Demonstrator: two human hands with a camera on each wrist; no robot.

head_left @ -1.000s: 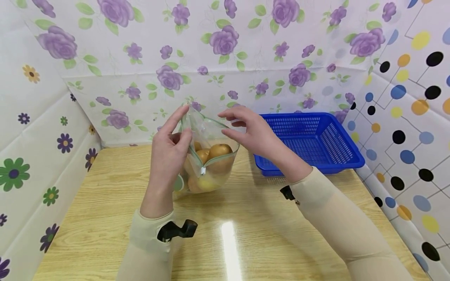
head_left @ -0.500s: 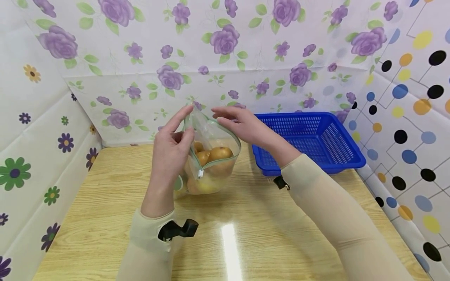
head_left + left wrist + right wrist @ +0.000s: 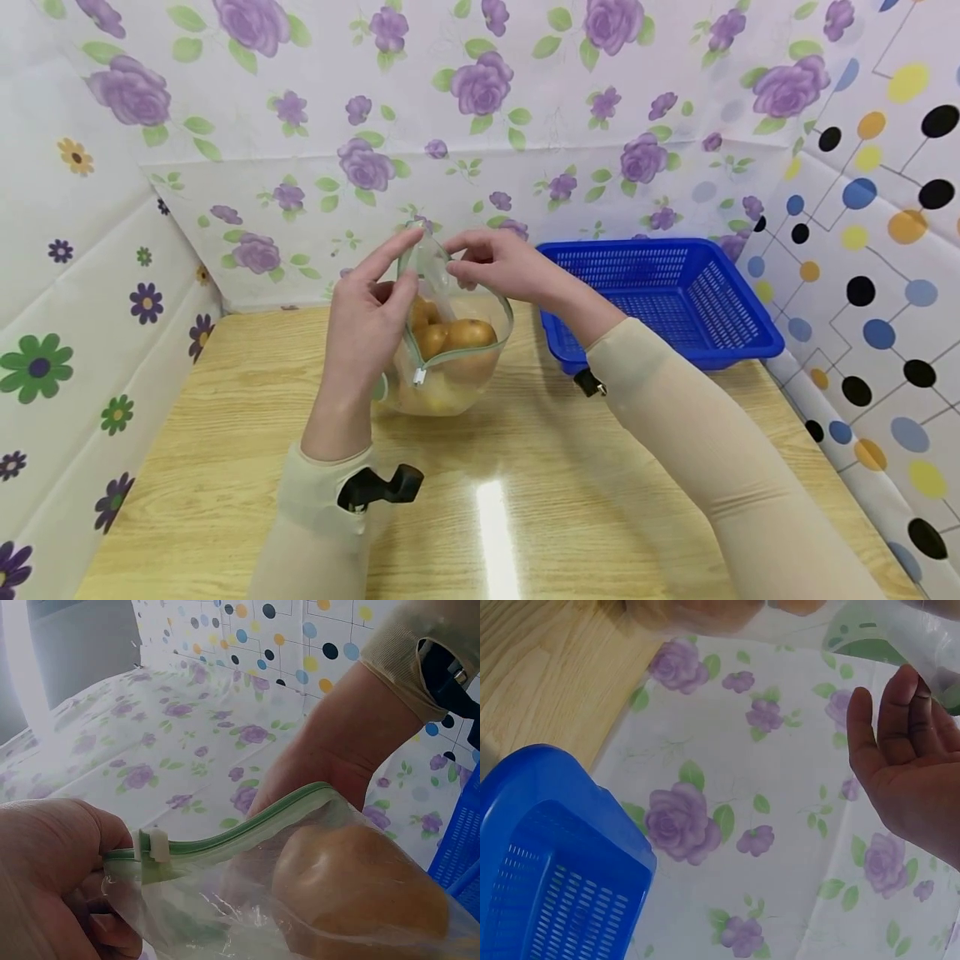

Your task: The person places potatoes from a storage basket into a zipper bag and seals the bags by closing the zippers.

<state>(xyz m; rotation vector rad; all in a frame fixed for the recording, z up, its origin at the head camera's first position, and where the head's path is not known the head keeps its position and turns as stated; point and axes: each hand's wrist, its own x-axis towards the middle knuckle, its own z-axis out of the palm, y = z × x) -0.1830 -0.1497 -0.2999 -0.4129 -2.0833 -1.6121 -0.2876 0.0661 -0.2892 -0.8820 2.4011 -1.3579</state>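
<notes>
Pinched at its rim by the left hand and right hand, the zip bag of fruit is held upright on the table; sealing seems underway, and the slider must be drawn across.

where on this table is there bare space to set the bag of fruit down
Bare wood lies left of the bag, out to the flowered side wall, and along the near table edge. The blue basket also looks empty. It is crowded mid-table, where the left hand and right hand meet at the bag.
</notes>
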